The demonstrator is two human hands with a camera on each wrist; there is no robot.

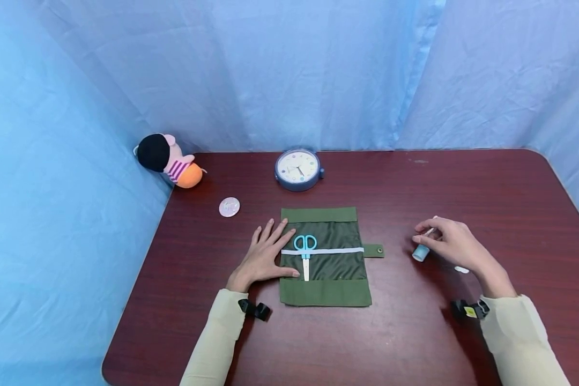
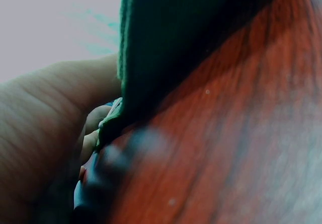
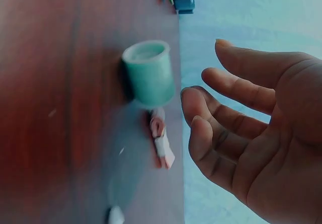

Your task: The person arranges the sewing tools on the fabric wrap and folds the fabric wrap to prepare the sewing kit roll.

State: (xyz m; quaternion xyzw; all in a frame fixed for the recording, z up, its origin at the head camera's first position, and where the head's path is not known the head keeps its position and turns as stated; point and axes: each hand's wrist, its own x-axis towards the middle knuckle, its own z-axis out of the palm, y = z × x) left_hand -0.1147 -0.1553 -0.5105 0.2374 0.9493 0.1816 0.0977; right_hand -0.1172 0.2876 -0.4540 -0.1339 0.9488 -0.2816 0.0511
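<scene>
A green fabric roll-up case point(image 1: 325, 292) lies unfolded flat on the table. Light-blue-handled scissors point(image 1: 305, 252) sit on it, tucked under its white elastic strap point(image 1: 338, 251). My left hand point(image 1: 262, 257) rests with spread fingers on the case's left edge, thumb near the scissor blades. Farther right, my right hand point(image 1: 455, 241) hovers with loosely bent fingers over a small light-blue cylinder point(image 1: 420, 253). The right wrist view shows those fingertips apart from the cylinder, which has a pale rim. Beside it lies a pinkish bundle with a white band point(image 3: 162, 142), its kind unclear.
A small white piece point(image 1: 461, 269) lies under my right wrist. Toward the back stand a blue round clock point(image 1: 297, 169) and a plush toy point(image 1: 173, 161); a pale pink disc point(image 1: 229, 207) lies left of the case. Blue curtains point(image 1: 318, 69) border the table.
</scene>
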